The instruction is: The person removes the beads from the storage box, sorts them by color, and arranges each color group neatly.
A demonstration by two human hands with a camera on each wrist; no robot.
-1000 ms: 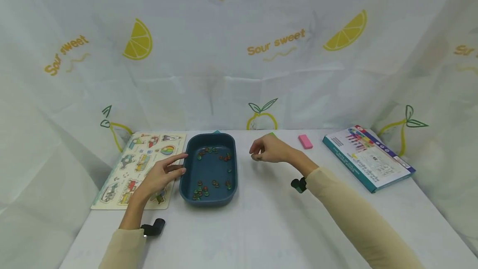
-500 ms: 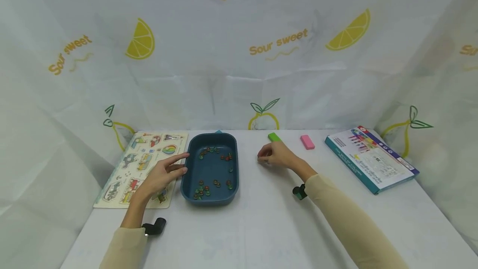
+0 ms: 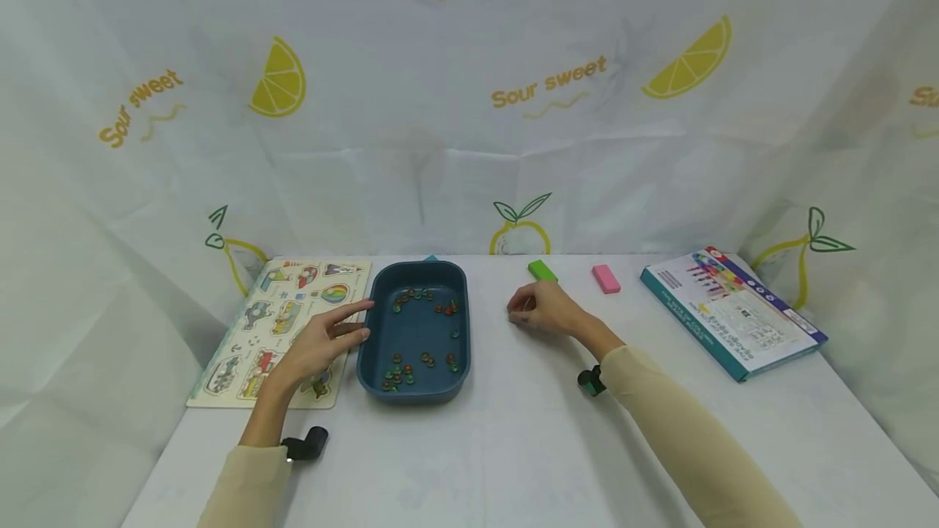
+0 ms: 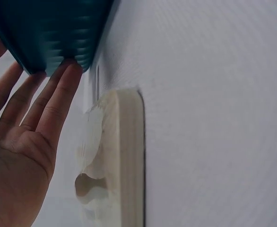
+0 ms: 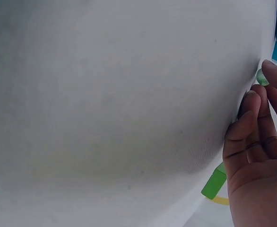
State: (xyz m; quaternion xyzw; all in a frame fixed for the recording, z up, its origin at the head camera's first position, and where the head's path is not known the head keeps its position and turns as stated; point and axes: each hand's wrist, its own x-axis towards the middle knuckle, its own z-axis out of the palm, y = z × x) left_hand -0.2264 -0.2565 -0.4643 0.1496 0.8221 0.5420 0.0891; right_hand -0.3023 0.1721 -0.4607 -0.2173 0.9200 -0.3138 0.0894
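My left hand (image 3: 317,342) lies nearest to me, fingers straight and a little spread, their tips resting against the outer left wall of the dark blue tray (image 3: 370,349). The left wrist view shows this plainly: my fingertips (image 4: 66,74) touch the ribbed side of the tray (image 4: 48,33), and nothing is gripped. Part of the hand lies over the wooden vehicle puzzle board (image 3: 275,324), which sits just beside the tray on its left; the board's pale edge (image 4: 129,156) shows close by in the wrist view.

Inside the tray lie many small coloured beads (image 3: 421,360), one loose cluster at the near end and another at the far end.

On the other side of the tray, set apart from it, my right hand (image 3: 541,310) is down at the white table (image 3: 513,446), fingers curled together. It pinches a small green bead (image 5: 262,77) between thumb and fingertips (image 5: 248,101), right at the tabletop; whether the bead touches the cloth I cannot tell.

Just beyond that hand lies a green block (image 3: 542,270), which also appears under my palm in the right wrist view (image 5: 214,183). Farther right sits a pink block (image 3: 606,279), and well off to the right a colourful flat box (image 3: 734,312). Behind everything hangs a white curtain with lemons (image 3: 469,104).
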